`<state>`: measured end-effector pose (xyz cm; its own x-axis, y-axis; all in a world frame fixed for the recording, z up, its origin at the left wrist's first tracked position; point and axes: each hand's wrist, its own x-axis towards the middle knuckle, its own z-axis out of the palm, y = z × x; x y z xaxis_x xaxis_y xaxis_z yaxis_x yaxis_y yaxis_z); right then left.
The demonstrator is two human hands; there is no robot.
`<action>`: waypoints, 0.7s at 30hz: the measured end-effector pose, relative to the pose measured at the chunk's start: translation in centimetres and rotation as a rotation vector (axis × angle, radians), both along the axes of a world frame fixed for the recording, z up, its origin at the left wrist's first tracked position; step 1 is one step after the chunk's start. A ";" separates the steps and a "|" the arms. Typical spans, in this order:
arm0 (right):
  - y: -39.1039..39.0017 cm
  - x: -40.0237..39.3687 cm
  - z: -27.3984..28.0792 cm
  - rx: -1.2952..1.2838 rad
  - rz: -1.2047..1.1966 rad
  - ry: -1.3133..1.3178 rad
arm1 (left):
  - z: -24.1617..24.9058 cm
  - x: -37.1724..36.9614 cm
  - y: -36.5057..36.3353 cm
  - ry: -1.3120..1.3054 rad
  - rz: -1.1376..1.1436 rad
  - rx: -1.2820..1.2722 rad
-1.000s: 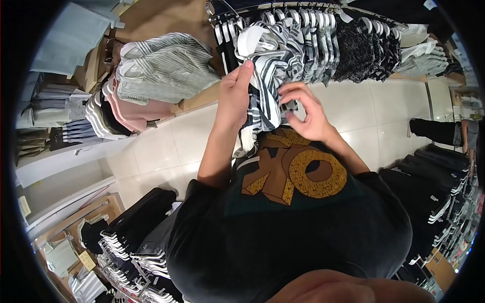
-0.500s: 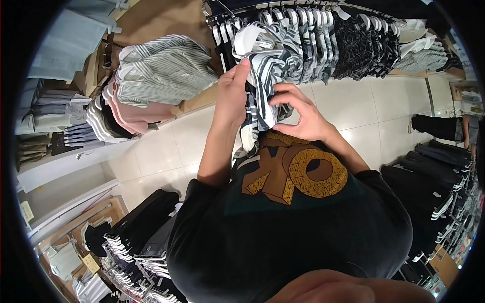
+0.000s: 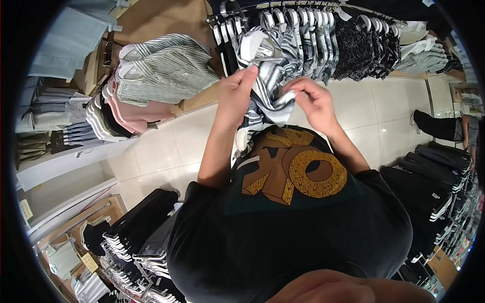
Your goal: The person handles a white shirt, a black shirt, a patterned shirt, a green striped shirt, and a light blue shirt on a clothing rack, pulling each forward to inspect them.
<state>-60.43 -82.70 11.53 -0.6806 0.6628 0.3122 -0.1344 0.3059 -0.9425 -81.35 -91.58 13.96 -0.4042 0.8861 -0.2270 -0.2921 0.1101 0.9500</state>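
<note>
Pale glossy tiled floor [image 3: 161, 156], wooden wall display [image 3: 166, 17].

The right hand [image 3: 315, 104] is partly blurred, and the yellow card [image 3: 90, 262] too small to read.

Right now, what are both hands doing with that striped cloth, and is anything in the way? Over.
Left hand gripping the bunched striped cloth. Right hand pinching a fold, slightly blurred. Hanging clothes close beyond; nothing visibly blocking either hand.

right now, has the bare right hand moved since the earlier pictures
Yes, the bare right hand has shifted slightly toward the curved, silver-coloured metal clothes rail.
</note>
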 end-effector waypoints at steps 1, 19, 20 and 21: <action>-0.1 0.1 0.6 0.001 0.000 0.000 | -0.1 0.2 -0.1 0.000 0.000 0.001; 2.9 -2.1 2.8 -0.186 0.180 -0.214 | -0.7 1.6 -0.8 0.547 -0.218 0.242; 3.2 -1.9 1.9 -0.148 0.240 -0.239 | -0.6 1.4 -0.6 0.545 -0.185 0.236; 3.0 -1.7 2.0 -0.147 0.238 -0.239 | -0.5 1.1 -0.5 0.542 -0.150 0.227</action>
